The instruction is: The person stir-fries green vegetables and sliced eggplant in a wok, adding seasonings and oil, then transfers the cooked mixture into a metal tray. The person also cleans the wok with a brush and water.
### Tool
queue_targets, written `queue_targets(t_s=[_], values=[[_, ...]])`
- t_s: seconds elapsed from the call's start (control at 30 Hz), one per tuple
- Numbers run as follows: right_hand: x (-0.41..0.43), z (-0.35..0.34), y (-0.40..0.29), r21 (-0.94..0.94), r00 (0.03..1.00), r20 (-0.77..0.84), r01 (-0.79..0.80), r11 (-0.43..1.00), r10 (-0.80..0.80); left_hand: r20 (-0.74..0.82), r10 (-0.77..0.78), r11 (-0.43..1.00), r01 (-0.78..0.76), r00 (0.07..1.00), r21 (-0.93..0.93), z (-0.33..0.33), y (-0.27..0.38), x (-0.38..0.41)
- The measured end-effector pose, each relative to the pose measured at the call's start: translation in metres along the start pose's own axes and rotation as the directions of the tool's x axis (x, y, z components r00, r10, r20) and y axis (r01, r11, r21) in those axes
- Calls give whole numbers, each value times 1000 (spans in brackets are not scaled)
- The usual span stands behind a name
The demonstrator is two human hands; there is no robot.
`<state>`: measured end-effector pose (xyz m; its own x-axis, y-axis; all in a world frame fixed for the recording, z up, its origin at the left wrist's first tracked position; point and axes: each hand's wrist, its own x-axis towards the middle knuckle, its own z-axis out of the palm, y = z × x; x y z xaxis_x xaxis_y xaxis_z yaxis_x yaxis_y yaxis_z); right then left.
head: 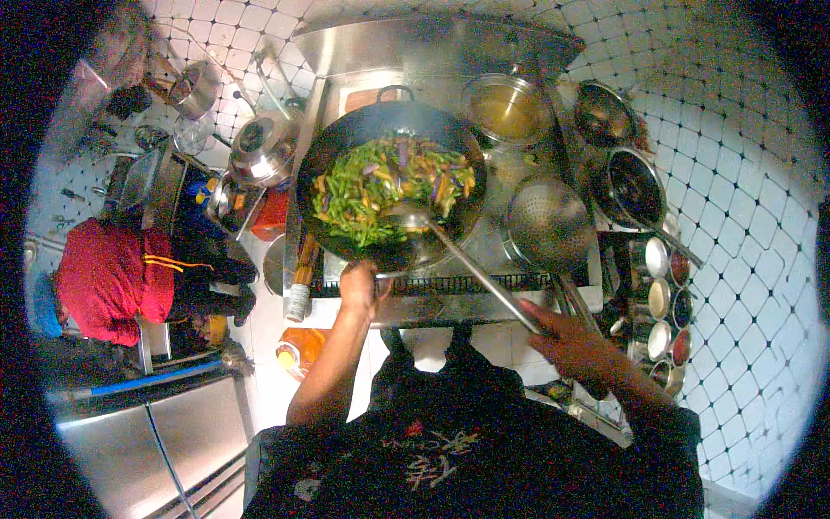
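A large black wok (395,117) sits on the steel stove and holds a heap of cut vegetables (389,181), green strips among purple and orange-brown pieces. My left hand (360,285) grips the wok at its near edge, around what seems to be a handle; the fingers partly hide it. My right hand (557,334) is closed around the handle end of a long metal ladle (473,263). The ladle's bowl rests among the vegetables near the middle of the wok. A second loop handle (395,91) rises from the wok's far rim.
Right of the wok are a pot of yellowish liquid (509,111) and a perforated strainer (548,217). Several seasoning containers (658,298) line the right side. A bamboo brush (303,282) lies left. A person in red (110,279) is farther left; an orange bottle (308,347) stands below.
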<state>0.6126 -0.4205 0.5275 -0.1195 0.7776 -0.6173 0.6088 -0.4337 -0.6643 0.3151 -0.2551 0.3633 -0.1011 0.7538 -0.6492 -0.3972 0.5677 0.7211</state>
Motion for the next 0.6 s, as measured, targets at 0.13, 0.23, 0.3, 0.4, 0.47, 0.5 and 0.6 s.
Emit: queue_targets(t_s=[0.13,0.23,0.3,0.4,0.47,0.5,0.6], values=[[3,-29,-18,-156,989,-97,99,983,-115,42,73,997,-73,996,-14,2,-11,40],[32,-12,6,-166,905,-296,266,950,-305,34,32,999,-31,999,-20,10,-7,48],[51,8,13,-386,745,-453,332,861,-490,80,-11,1000,9,997,21,8,4,41],[66,55,8,-100,804,-552,199,975,-220,87,35,999,-36,996,5,6,0,49],[65,92,4,41,812,-563,217,975,-157,105,9,999,-15,994,50,-3,7,38],[64,109,3,125,818,-564,216,968,-110,156,-19,999,14,988,34,-14,16,36],[53,178,19,373,818,-570,339,863,-75,263,-28,998,14,965,57,-51,24,-8]])
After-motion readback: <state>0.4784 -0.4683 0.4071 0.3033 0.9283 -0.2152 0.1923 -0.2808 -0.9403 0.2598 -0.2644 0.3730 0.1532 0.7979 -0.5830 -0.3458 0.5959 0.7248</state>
